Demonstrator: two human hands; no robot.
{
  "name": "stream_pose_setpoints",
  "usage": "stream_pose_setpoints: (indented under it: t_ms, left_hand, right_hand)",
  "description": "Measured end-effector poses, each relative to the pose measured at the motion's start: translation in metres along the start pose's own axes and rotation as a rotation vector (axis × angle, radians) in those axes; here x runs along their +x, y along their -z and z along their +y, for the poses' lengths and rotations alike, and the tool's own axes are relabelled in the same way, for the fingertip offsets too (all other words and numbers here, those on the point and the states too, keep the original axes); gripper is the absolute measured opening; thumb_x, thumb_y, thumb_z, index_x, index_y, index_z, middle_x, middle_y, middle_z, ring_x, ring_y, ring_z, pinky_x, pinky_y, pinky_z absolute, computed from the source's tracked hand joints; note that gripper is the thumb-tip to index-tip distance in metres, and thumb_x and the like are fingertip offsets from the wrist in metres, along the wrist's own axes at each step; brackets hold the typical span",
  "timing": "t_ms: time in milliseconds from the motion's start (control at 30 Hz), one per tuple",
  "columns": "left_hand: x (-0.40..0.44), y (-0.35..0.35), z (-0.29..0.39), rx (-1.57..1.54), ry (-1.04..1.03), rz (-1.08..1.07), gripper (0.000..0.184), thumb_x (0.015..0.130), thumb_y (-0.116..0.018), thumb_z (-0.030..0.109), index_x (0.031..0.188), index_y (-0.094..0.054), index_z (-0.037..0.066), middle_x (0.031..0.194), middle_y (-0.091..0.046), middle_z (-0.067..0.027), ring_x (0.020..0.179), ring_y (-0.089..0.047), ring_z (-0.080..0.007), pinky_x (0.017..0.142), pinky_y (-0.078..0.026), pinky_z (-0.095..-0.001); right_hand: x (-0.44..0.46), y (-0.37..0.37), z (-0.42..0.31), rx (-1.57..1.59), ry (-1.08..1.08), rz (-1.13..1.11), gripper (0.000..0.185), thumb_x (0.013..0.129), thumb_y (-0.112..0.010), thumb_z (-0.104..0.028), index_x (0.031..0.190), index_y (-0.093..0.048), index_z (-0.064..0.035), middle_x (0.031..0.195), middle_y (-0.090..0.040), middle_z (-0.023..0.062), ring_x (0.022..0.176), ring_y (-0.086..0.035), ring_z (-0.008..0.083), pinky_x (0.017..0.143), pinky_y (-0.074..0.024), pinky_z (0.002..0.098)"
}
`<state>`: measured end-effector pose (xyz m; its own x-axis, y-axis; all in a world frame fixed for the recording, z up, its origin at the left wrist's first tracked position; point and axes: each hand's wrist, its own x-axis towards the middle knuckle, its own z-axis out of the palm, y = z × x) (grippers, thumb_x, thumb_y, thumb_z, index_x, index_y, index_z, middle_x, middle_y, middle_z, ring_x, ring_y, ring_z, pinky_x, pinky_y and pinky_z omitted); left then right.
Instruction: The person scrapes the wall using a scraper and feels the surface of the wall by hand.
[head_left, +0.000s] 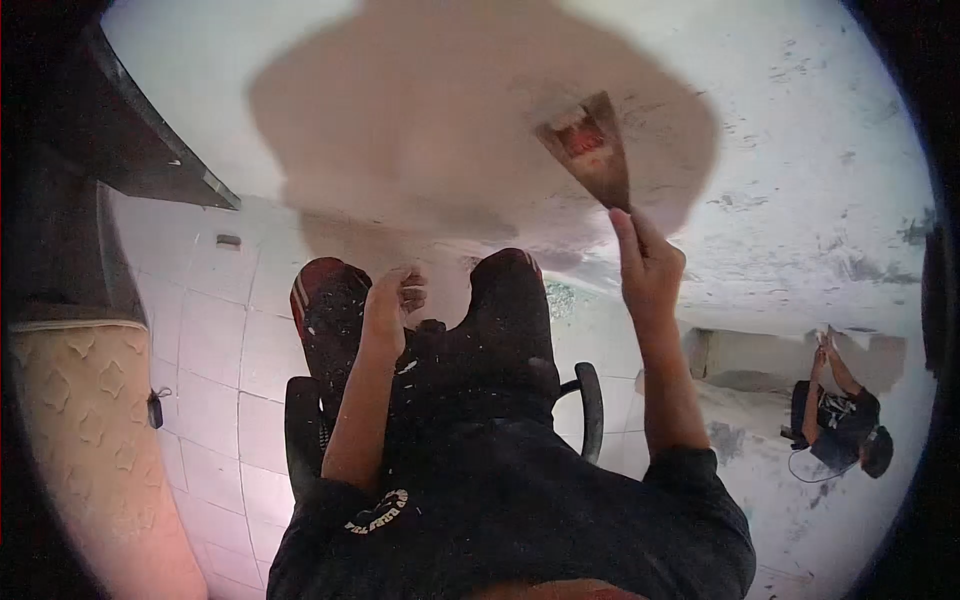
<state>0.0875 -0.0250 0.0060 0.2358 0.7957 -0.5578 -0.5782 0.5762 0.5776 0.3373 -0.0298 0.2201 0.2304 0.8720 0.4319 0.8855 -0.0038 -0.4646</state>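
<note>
My right hand [650,260] is closed round the narrow end of a scraper [590,150], whose broad blade points up and to the left against the wall [450,130]. The blade has a reddish patch and pale smears. My left hand [400,295] rests over my left knee with its fingers curled; whether anything is in them is too small to tell. White flecks lie on my dark trousers. The wall carries grey, rough patches at the right, and my shadow falls over its middle.
At the right, a co-worker [845,415] in dark clothes raises both arms to the wall. Chair armrests [590,410] flank me. A dark piece of furniture [150,130] and a patterned mattress [85,420] stand at the left. A small object [228,241] lies on the tiled floor [212,340].
</note>
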Motion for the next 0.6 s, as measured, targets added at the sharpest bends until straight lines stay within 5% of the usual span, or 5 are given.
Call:
stream_pose_setpoints:
  t_ms: [100,167,267,467,600]
  left_hand:
    - [0.004,0.004,0.003,0.061,0.059,0.041,0.024,0.091,-0.054,0.028,0.098,-0.059,0.006,0.089,-0.060,-0.0050,0.077,-0.058,-0.0181,0.073,-0.046,-0.0327]
    - [-0.004,0.004,0.000,0.050,0.032,-0.008,0.026,0.090,-0.054,0.028,0.099,-0.060,0.004,0.089,-0.060,-0.0056,0.078,-0.057,-0.0174,0.073,-0.046,-0.0315]
    - [-0.005,-0.005,0.010,0.016,-0.038,-0.072,0.026,0.090,-0.055,0.027,0.100,-0.061,0.004,0.088,-0.061,-0.0060,0.078,-0.057,-0.0165,0.073,-0.045,-0.0304]
    - [-0.006,0.005,0.006,-0.026,0.013,-0.006,0.025,0.089,-0.055,0.027,0.098,-0.061,0.004,0.087,-0.061,-0.0057,0.077,-0.057,-0.0160,0.073,-0.045,-0.0307]
    - [-0.005,-0.001,0.002,0.022,0.007,0.000,0.025,0.089,-0.056,0.027,0.099,-0.060,0.005,0.087,-0.059,-0.0053,0.079,-0.056,-0.0157,0.073,-0.045,-0.0308]
  right_hand:
    - [0.033,-0.006,0.000,-0.189,0.018,-0.080,0.031,0.092,-0.059,-0.027,0.099,-0.068,0.0020,0.079,-0.067,0.0204,0.069,-0.068,0.0250,0.063,-0.0503,0.0328]
    - [0.059,-0.055,0.004,-0.159,0.269,-0.055,0.033,0.092,-0.057,-0.032,0.098,-0.068,-0.0012,0.078,-0.063,0.0240,0.069,-0.065,0.0361,0.061,-0.0489,0.0378]
    - [0.060,-0.061,-0.055,-0.207,0.161,-0.259,0.035,0.092,-0.055,-0.036,0.101,-0.066,-0.0031,0.080,-0.059,0.0266,0.075,-0.060,0.0414,0.062,-0.0474,0.0408]
    - [0.019,0.002,-0.003,0.008,0.115,0.042,0.025,0.091,-0.061,-0.028,0.100,-0.069,-0.0068,0.071,-0.063,0.0198,0.060,-0.064,0.0316,0.055,-0.0470,0.0368]
    - [0.036,-0.026,0.021,-0.141,0.034,0.007,0.033,0.092,-0.058,-0.034,0.089,-0.068,-0.0032,0.065,-0.059,0.0191,0.055,-0.062,0.0280,0.053,-0.0446,0.0373]
